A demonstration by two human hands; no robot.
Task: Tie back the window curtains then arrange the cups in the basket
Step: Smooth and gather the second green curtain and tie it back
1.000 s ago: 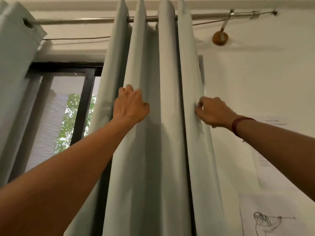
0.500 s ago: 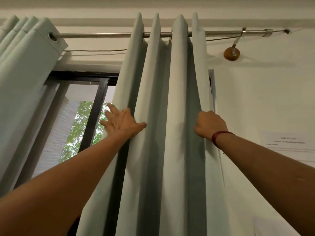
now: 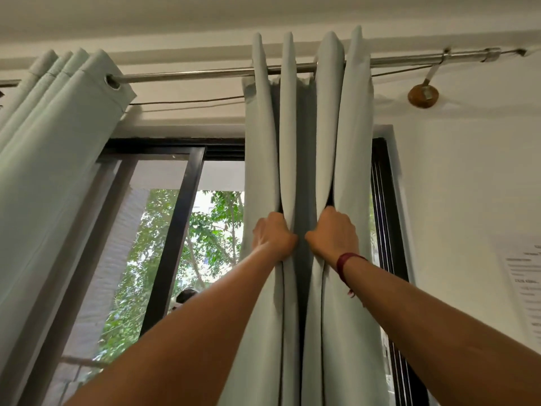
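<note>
Left hand [image 3: 273,235] clenches folds of right curtain [image 3: 351,142]. Right hand [image 3: 332,235], dark red wristband [image 3: 344,263] on wrist, clenches neighbouring folds just beside it, fists close together. Gripped pleats pinch in at hands, spread above toward metal rod [image 3: 190,74]. Left curtain [image 3: 58,142] hangs bunched at far left on same rod. Black-framed window [image 3: 177,230] between curtains, green foliage beyond. Printed sheet [image 3: 524,288] on wall at right.

Smooth matt cloth curtain [image 3: 351,171] is hanging from a glossy metal rod [image 3: 190,74]; a polished wooden mount [image 3: 421,98] is gleaming.
</note>
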